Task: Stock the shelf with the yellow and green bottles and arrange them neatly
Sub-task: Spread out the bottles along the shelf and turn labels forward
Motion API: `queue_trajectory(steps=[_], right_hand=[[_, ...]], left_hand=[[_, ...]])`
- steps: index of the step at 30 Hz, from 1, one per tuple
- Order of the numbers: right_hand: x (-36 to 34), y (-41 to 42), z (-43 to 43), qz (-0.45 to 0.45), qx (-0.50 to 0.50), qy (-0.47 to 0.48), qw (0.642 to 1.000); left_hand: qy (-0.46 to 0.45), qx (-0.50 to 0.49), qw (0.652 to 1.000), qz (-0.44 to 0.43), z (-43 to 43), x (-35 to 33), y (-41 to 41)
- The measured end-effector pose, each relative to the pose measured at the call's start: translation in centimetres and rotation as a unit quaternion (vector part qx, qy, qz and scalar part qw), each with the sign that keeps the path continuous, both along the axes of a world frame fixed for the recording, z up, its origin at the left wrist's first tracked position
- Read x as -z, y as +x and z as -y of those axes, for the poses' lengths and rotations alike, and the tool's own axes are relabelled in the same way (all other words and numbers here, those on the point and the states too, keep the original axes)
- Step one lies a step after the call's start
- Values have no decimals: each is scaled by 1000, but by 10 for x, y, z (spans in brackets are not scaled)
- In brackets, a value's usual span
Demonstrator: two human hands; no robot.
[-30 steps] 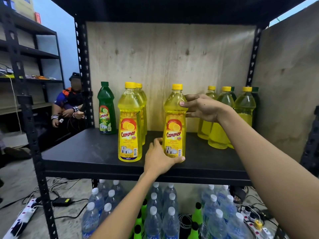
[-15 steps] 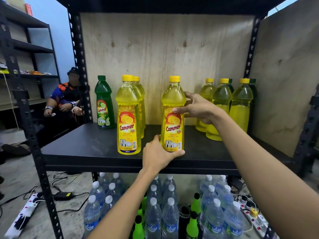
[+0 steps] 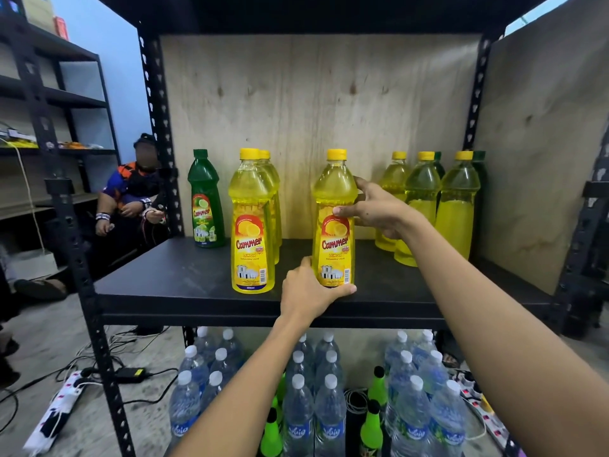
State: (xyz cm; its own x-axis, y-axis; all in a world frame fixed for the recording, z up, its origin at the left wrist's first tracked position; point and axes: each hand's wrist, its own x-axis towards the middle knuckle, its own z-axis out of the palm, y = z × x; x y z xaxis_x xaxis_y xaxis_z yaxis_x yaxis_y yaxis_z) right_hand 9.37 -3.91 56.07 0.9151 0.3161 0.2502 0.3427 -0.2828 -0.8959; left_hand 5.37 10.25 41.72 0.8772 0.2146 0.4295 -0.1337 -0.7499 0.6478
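A yellow Cammer bottle (image 3: 334, 192) stands upright near the front edge of the black shelf (image 3: 171, 278). My left hand (image 3: 306, 293) grips its base, and my right hand (image 3: 379, 211) holds its shoulder from the right. Left of it stands another yellow bottle (image 3: 252, 222) with a second one close behind it. A green bottle (image 3: 204, 201) stands at the back left. At the back right is a group of three yellow bottles (image 3: 458, 212), with green bottles partly hidden behind them.
Plywood panels close the shelf's back and right side. Below the shelf stand several clear water bottles (image 3: 298, 407) and green bottles (image 3: 372, 427). A person (image 3: 131, 196) sits on the left beyond the upright. Power strips (image 3: 56, 413) and cables lie on the floor.
The view has shifted slightly. Both hands stay on the same yellow bottle, with my right hand sliding from its neck down to its shoulder. The bottle stays upright in about the same spot.
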Motion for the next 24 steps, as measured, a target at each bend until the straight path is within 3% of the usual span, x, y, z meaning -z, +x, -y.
queue_trajectory(steps=[5, 8, 11, 14, 16, 20, 24], right_hand=[[9, -5, 3, 19, 9, 3, 1000], [17, -9, 22, 31, 16, -47, 998], [29, -8, 60, 52, 93, -28, 994], [36, -1, 106, 101, 231, 49, 967], [36, 5, 134, 121, 310, 80, 940], [36, 25, 178, 128, 374, 107, 912], [25, 50, 209, 137, 408, 87, 898]], left_hand=[[-2, 15, 1000, -19, 2, 0, -1], [-26, 11, 999, -32, 6, -2, -5], [-30, -17, 993, 111, 25, 2, -23], [25, 31, 952, 304, 57, 0, -35], [66, 79, 930, 353, 83, -6, -28], [3, 197, 954, 224, 132, -23, 3], [-14, 244, 960, 134, 177, -33, 52]])
